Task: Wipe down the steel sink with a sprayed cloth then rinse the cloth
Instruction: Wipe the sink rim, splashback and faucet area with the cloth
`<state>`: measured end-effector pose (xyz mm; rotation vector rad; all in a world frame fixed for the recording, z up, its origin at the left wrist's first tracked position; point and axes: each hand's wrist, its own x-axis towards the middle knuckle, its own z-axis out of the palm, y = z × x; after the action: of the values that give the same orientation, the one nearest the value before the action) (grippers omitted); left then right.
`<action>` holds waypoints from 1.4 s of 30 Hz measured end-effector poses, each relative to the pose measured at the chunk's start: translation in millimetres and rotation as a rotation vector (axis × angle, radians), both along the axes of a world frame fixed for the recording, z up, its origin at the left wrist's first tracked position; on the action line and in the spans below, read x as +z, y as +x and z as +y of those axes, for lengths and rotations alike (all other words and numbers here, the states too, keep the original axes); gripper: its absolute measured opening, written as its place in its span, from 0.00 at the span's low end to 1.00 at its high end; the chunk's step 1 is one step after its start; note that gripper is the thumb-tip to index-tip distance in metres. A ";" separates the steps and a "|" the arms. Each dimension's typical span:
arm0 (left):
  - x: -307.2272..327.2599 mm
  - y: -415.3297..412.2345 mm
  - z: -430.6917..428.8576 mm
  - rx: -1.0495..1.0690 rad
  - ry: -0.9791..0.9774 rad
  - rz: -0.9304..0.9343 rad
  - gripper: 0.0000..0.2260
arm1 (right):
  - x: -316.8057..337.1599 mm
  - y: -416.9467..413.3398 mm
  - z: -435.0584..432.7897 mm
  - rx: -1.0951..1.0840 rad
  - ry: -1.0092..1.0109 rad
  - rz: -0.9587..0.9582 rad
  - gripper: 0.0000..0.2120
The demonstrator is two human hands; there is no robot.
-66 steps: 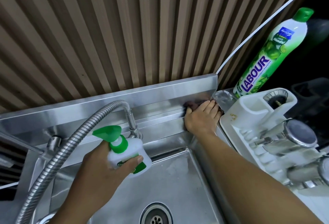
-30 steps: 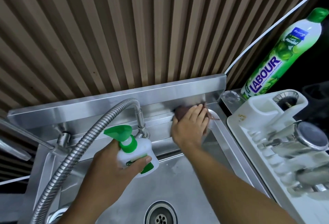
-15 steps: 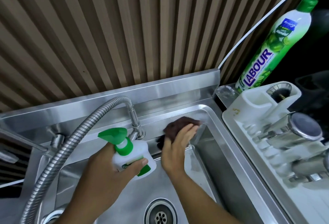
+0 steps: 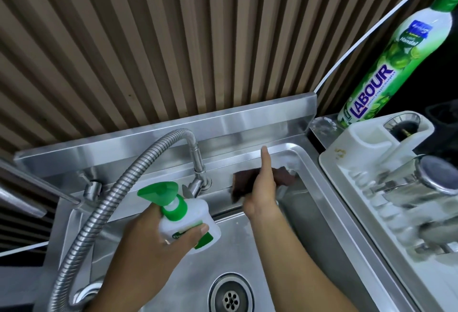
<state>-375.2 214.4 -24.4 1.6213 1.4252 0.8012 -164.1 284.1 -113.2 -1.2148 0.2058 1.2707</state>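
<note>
At the sink [image 4: 247,249] wall, right hand [image 4: 262,187] clutches cloth [image 4: 282,176], 1 finger [image 4: 264,158] straight; left hand [image 4: 148,242] grips sprayer [image 4: 183,215].

Dark brown cloth [image 4: 244,180] is held against the rear wall of the steel sink [image 4: 329,202], toward its right corner. White, green-triggered spray bottle [image 4: 200,215] is held over its basin.

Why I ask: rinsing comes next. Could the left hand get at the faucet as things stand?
Probably yes for reach: the faucet stands just beyond the left hand with nothing between. But that hand grips the spray bottle, so its fingers are not free.
</note>
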 end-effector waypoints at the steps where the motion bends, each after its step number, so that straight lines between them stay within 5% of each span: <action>1: 0.0 -0.5 0.1 0.002 0.006 0.001 0.23 | -4.8 0.4 -3.2 0.005 -0.022 -0.009 0.43; 5: -2.6 -1.1 1.5 0.012 0.001 0.012 0.23 | -13.3 -8.7 -14.6 0.107 -0.015 0.017 0.44; 14: 5.3 6.4 2.6 -0.024 -0.024 0.013 0.16 | 20.7 46.5 -5.4 -0.046 -0.119 -0.021 0.07; 21: 9.9 7.2 2.3 -0.022 -0.020 0.031 0.15 | 63.1 42.5 -23.6 -0.129 -0.072 -0.221 0.03; 25: 6.1 2.9 -0.5 -0.015 -0.038 0.024 0.18 | 66.0 42.8 -7.5 0.050 -0.137 -0.918 0.19; 30: 5.0 2.4 -4.1 -0.012 -0.012 0.028 0.26 | 11.2 3.3 -0.5 0.788 -0.355 -1.734 0.34; 35: 2.3 3.3 -1.7 -0.003 -0.029 0.032 0.20 | -3.4 10.9 -27.1 1.097 -0.047 -2.017 0.37; 42: 2.5 20.6 2.1 -0.001 -0.011 0.028 0.16 | 20.1 91.9 4.8 0.902 -0.668 -1.795 0.40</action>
<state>-354.6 216.5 -21.9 1.6308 1.4455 0.7719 -72.2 288.9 -93.1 -2.7181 -1.4482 0.2789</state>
